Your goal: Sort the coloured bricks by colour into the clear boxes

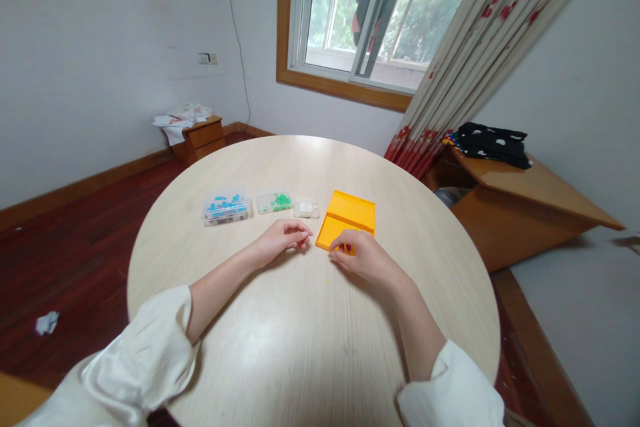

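An open yellow plastic case (353,207), its two halves spread flat, lies on the round table. My right hand (364,255) is at the case's front edge, fingers curled in a pinch, covering part of the near half. A small dark red spot shows between those fingers; I cannot tell what it is. My left hand (285,240) rests just left of the case with thumb and fingers drawn together. Whatever it may hold is hidden or too small to name. A tiny yellow piece (327,281) lies on the table in front of the case.
Behind my left hand stand a clear box of blue pieces (227,207), a clear box with green pieces (274,201) and a small clear box with whitish contents (306,209). The pale round table (300,347) has a curved edge. A wooden cabinet (505,193) stands right.
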{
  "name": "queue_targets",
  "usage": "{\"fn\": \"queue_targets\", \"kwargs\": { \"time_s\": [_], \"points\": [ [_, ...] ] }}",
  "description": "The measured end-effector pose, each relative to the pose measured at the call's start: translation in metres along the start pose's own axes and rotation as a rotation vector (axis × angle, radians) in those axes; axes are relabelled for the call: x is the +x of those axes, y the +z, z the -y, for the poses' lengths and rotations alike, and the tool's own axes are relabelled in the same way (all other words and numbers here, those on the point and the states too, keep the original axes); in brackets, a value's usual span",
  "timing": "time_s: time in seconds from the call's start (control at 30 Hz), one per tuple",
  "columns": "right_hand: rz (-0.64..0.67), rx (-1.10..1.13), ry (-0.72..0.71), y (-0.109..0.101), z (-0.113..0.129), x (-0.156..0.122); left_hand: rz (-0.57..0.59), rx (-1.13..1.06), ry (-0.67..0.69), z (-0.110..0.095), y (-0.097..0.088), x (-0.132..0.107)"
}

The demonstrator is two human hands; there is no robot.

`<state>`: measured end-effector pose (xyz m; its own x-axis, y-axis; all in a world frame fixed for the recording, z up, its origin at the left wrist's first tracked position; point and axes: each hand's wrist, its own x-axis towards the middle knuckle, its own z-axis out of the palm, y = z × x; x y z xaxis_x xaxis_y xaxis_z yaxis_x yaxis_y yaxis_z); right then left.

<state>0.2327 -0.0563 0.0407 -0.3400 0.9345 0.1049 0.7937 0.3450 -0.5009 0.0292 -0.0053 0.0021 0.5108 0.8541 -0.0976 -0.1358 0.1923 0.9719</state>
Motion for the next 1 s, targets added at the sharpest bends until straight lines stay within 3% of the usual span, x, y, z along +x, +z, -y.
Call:
{"fn": "queue_targets", "kwargs": {
  "time_s": [0.1, 0.17, 0.5, 0.57, 0.73, 0.87, 1.0],
  "points": [
    [0.221, 0.069, -0.036, 0.001, 0.007, -0.004, -0.006, 0.006, 0.006, 0.0, 0.0, 0.001],
    [0.299, 0.07, -0.03, 0.003, 0.01, -0.005, -0.01, 0.005, 0.01, 0.0, 0.0, 0.001],
    [0.371, 0.028, -0.014, 0.002, 0.012, -0.004, -0.064, -0.005, 0.034, -0.002, -0.002, 0.0],
    [0.301, 0.067, -0.015, 0.002, 0.011, -0.003, -0.091, -0.007, 0.056, -0.004, -0.001, 0.0],
    [-0.14, 0.094, 0.013, 0.001, 0.001, 0.002, -0.181, -0.005, 0.129, -0.008, -0.001, 0.002],
    [-0.37, 0.049, 0.041, 0.001, -0.021, 0.008, -0.209, 0.013, 0.148, -0.007, -0.002, 0.004],
    [-0.568, -0.021, 0.24, 0.006, -0.049, 0.011, -0.212, 0.176, 0.173, -0.007, -0.001, 0.003]
  ]
}}
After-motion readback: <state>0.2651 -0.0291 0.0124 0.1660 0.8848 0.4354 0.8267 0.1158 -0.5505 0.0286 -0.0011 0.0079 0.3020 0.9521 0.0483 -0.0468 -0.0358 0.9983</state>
